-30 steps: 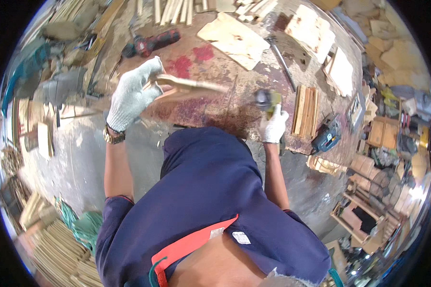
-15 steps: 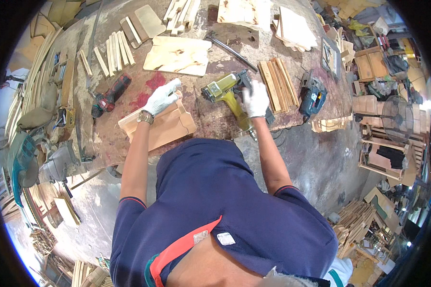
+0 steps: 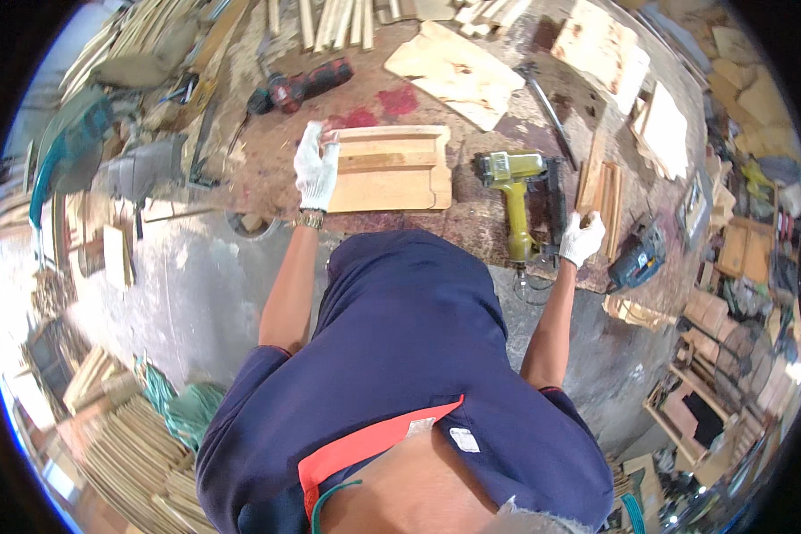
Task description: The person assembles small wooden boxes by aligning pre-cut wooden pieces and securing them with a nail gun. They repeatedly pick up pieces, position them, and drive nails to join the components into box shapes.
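My left hand (image 3: 315, 169), in a white glove with a watch at the wrist, grips the left end of a light wooden board (image 3: 392, 191). The board has shaped ends and strips running along it, and it lies near the table's front edge. My right hand (image 3: 583, 238), also gloved, is closed on the near end of a wooden strip (image 3: 593, 169). That strip points away from me, beside a small bundle of similar strips (image 3: 612, 200). Between my hands, a yellow-green and black nail gun (image 3: 516, 198) lies on the table, touched by neither hand.
A red and black cordless drill (image 3: 301, 87) lies at the back left. A jigsaw (image 3: 637, 258) sits right of the strips. Behind the nail gun are a metal bar (image 3: 552, 116) and a flat shaped board (image 3: 454, 73). More panels (image 3: 663, 133) are stacked at the far right.
My right hand has left the nail gun and moved right to take a wooden strip. The nail gun now lies free. My left hand stays at the board, and the view has turned.
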### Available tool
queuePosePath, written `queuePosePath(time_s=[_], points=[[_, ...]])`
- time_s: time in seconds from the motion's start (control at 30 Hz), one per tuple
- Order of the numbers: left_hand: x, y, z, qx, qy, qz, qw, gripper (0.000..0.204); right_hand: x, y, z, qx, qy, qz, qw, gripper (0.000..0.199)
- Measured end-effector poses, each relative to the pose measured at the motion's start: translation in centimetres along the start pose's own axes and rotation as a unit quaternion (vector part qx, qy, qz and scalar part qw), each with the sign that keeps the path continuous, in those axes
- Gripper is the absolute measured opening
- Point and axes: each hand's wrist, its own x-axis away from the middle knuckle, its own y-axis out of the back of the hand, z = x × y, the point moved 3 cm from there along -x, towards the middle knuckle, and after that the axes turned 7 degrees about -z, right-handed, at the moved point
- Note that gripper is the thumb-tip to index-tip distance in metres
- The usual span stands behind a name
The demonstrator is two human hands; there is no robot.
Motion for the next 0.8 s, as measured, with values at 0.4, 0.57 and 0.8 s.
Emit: queuePosePath(time_s=[0.4, 0.57, 0.8], points=[[9.9, 7.9, 7.0, -0.192, 0.114, 0.017, 0.975, 0.032, 16.6, -6.2, 22.0, -0.181, 0.526, 0.27, 0.786, 0.046], [11.1, 7.7, 8.1, -0.162, 0.122, 0.026, 0.979, 0.022, 17.5, -6.4, 22.0, -0.19, 0.508, 0.209, 0.814, 0.049], [11.3, 7.4, 6.7, -0.19, 0.074, 0.005, 0.979, 0.016, 15.8, -8.4, 15.5, -0.281, 0.144, 0.296, 0.902, 0.023]])
